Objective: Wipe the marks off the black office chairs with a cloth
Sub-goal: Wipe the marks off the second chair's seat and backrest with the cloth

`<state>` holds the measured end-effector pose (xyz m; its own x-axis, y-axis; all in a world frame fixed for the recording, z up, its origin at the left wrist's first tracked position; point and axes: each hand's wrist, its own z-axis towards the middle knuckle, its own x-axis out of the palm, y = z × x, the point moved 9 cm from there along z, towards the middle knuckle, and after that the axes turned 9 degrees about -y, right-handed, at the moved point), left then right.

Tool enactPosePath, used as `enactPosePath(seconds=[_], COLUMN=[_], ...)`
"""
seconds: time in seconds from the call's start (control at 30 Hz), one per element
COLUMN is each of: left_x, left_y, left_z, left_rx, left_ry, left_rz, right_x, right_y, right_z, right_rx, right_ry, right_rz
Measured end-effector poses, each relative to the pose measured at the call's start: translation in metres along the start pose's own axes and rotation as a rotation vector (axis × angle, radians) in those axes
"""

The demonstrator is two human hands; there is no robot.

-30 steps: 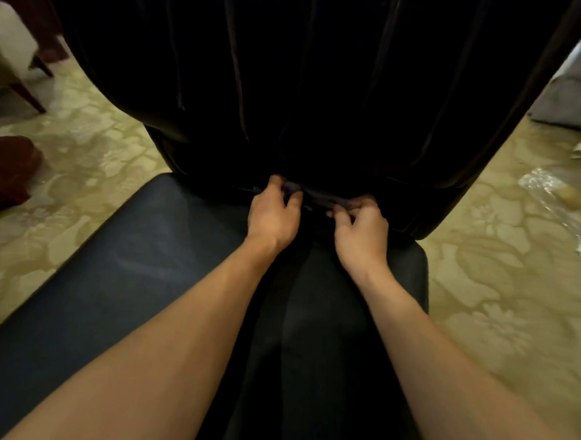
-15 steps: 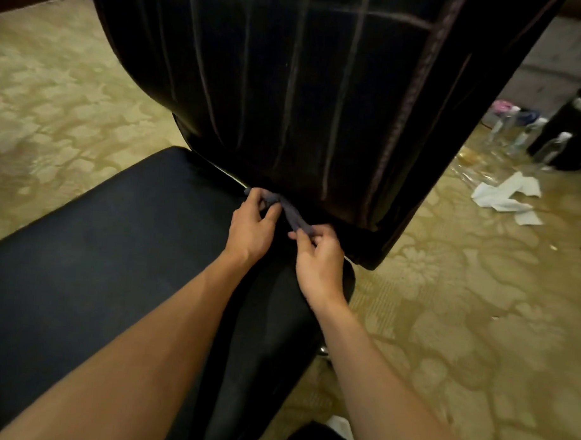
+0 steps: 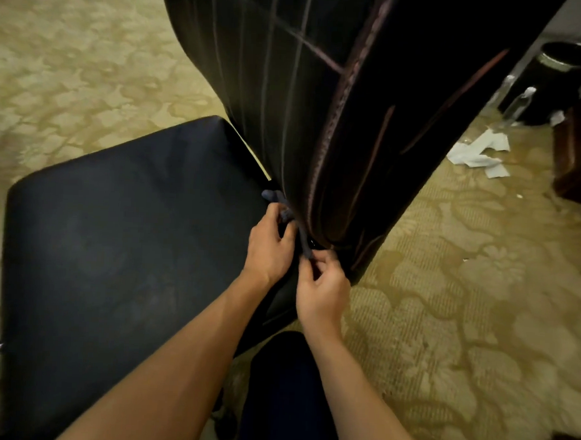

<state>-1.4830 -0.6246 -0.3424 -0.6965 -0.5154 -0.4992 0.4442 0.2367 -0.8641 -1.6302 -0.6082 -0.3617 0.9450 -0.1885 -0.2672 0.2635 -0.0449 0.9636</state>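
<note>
Head view: cloth (image 3: 290, 220) twisted into a thin strip, long axis upper-left to lower-right along the crease between seat (image 3: 124, 233) and backrest (image 3: 287, 88) at frame center, left hand (image 3: 270, 248) pinching its upper part, right hand (image 3: 323, 286) pinching the lower end.

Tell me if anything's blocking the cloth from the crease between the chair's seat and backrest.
Nothing visible does. The cloth already runs along the crease where the seat meets the backrest, with the left hand and right hand each gripping it.
</note>
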Motion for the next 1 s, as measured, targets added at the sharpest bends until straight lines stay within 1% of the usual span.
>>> enactPosePath(seconds=[0.07,0.17,0.33,0.53,0.63,0.73,0.83,0.9,1.0], left_x=[-0.002,-0.006,-0.006,0.000,0.001,0.007,0.023,0.036,0.046], left_y=[-0.002,-0.005,-0.009,-0.017,-0.016,-0.013,-0.001,0.012,0.027], left_z=[-0.007,-0.023,-0.063,-0.113,-0.127,-0.146,-0.156,-0.153,-0.146], left_rx=[-0.027,-0.034,-0.026,0.006,-0.111,-0.233,-0.407,-0.520,-0.666], left_ry=[0.035,0.061,0.039,0.030,-0.016,-0.032,-0.046,-0.070,-0.162], left_rz=[-0.003,0.016,0.002,0.017,-0.047,-0.214,-0.404,-0.443,-0.443], right_x=[-0.004,-0.010,-0.049,-0.095,-0.121,-0.146,-0.148,-0.138,-0.118], right_y=[0.006,0.011,-0.018,-0.029,-0.014,0.013,0.027,0.022,0.008], right_z=[-0.005,-0.014,-0.036,-0.056,-0.057,-0.046,-0.031,-0.020,-0.003], right_rx=[-0.032,-0.042,0.101,0.164,0.140,0.033,-0.074,-0.077,-0.013], right_ry=[-0.012,0.022,-0.042,-0.100,-0.089,-0.077,0.010,0.075,0.144], right_rz=[-0.036,-0.104,-0.050,0.017,0.046,0.029,-0.120,-0.224,-0.259])
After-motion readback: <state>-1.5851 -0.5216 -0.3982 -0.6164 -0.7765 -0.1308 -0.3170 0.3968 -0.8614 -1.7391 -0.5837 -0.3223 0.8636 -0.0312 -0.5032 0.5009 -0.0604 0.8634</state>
